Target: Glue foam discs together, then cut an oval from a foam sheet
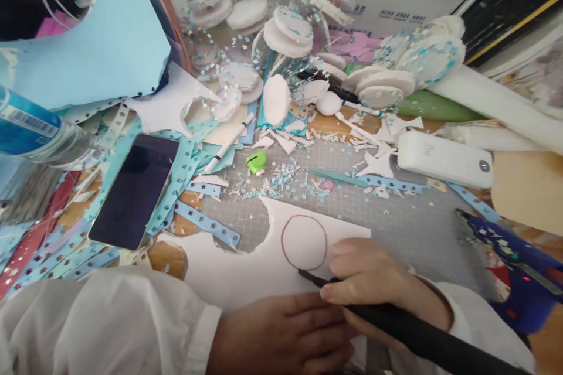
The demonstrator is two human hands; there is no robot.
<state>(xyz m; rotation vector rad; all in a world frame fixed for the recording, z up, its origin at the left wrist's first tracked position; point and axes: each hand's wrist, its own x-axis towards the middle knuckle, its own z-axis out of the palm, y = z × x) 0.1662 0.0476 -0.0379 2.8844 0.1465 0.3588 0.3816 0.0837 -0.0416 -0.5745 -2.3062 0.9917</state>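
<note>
A white foam sheet (237,281) with ragged cut-out curves lies on the grey cutting mat (422,240). A reddish-brown circle outline (303,216) is drawn near its upper right. My left hand (285,334) rests flat and open on the sheet, just below that circle. In my right hand (373,275) is a black pen-shaped craft knife (413,328), fingers closed round its thick handle. Its narrow dark tip touches or hovers at the circle's lower edge; I cannot tell which.
A phone (135,190) and a water bottle (44,132) are at left. Blue star confetti (281,179) and a small green cutter (256,162) lie ahead. Layered white foam discs (288,32) crowd the back. At right are a white power bank (444,158) and a blue glue gun (519,269).
</note>
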